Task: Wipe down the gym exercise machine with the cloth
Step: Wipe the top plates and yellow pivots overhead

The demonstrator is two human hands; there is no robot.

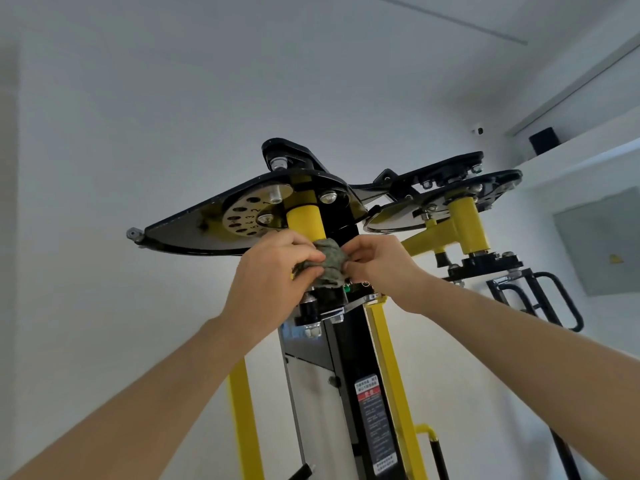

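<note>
I saw the yellow-and-black exercise machine towering overhead, its yellow post running up into a black cam plate. At the post's foot, the left grip curled round the left side of the grey-green cloth, and the right grip pinched its right edge. The cloth sat bunched between them, against the post.

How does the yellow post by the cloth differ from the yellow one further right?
The near yellow post has the cloth bunched against its lower end, gripped by left hand and right hand; the far yellow post is bare. The near one is plain; the far one has a yellow arm branching off. Both stand upright under black plates.
</note>
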